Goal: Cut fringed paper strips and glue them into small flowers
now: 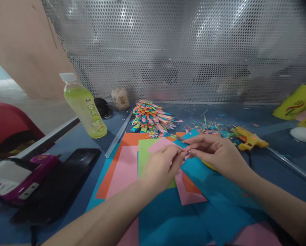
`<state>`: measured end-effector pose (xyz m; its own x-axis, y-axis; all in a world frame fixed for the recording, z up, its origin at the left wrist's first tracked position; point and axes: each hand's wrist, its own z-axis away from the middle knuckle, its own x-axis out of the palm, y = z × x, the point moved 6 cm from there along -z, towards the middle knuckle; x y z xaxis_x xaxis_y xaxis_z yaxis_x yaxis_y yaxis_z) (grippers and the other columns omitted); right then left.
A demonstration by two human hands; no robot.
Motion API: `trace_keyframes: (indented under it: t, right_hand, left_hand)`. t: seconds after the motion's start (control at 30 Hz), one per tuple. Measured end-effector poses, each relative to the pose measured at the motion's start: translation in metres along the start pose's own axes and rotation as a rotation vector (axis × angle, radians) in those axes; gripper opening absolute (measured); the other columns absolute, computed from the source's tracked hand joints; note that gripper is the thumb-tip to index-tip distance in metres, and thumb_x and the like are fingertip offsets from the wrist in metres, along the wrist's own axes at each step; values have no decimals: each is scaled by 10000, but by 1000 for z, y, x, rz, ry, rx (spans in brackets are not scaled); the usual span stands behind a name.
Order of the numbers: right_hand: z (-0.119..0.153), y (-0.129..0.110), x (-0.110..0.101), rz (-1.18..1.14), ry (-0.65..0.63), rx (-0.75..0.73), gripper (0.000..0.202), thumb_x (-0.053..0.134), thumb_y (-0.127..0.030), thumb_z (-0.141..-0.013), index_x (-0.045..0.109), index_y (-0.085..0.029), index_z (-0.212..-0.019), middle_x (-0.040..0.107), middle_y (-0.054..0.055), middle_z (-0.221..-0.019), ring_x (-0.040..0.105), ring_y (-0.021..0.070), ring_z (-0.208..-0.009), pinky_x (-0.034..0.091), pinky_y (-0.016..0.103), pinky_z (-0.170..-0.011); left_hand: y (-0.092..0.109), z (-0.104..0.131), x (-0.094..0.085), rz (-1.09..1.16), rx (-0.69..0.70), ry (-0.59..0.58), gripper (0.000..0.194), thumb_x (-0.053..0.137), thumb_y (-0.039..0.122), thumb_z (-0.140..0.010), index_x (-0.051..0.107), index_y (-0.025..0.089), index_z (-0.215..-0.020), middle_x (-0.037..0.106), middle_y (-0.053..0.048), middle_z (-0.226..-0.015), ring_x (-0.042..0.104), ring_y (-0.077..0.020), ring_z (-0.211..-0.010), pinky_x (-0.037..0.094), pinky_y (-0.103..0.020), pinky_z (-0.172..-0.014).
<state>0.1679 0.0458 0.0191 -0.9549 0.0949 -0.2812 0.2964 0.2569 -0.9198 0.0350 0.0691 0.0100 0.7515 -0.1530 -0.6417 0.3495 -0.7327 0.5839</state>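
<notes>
Over a spread of coloured paper sheets, my left hand (163, 164) and my right hand (217, 150) meet fingertip to fingertip. Between them they pinch a small piece of pink paper (186, 153), mostly hidden by the fingers. A grey pointed blade (180, 138) pokes out past my right fingers, and a yellow handle (208, 165) shows under that palm; these look like scissors tucked in the hand. Below lie blue paper (168, 218), pink paper (123, 171), orange paper (103, 186) and green paper (144, 155). Behind stands a cone-shaped pile of folded paper pieces (151, 116).
A bottle of green drink (85, 109), a clear ruler (119, 135), a black phone (63, 184) and a purple device (37, 177) are at left. Paper scraps (214, 129), a yellow glue gun (249, 138) and a metal rod (291, 164) lie right. Perforated metal (168, 51) rises behind.
</notes>
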Motion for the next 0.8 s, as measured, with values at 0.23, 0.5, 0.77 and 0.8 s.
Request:
trace_keyframes:
  t: [0.23,0.5,0.77,0.8]
  right_hand:
    - [2,-2,-4,-40,1,76,277,678,-198,-653,627,-180,-925,718,17,-725,696,169,-712,579,263,-645]
    - [5,-1,-5,-74,22,75,325,716,-221,-628,628,-190,-939,697,-6,-662,671,151,-646,511,220,-524]
    - [9,-2,-8,-27,51,54,356,734,-266,-630,604,-197,-954,663,-15,-632,657,160,-665,495,245,-544]
    - [10,-2,-8,-27,52,52,356,731,-264,-634,599,-198,-957,655,-19,-631,654,156,-655,494,241,-538]
  left_hand:
    - [23,10,-20,-187,480,322,334,688,262,-747,512,176,-1017,661,-52,-902,607,-158,-862,516,-273,-727]
    - [32,16,-19,-251,610,298,422,689,121,-727,550,171,-1121,706,-32,-911,611,-153,-879,547,-273,-789]
    - [36,11,-21,-240,541,285,302,678,178,-754,609,199,-1047,724,-18,-849,634,-123,-755,560,-233,-693]
    - [35,10,-22,-210,504,283,278,677,180,-757,616,205,-1027,726,-12,-836,637,-119,-742,559,-233,-686]
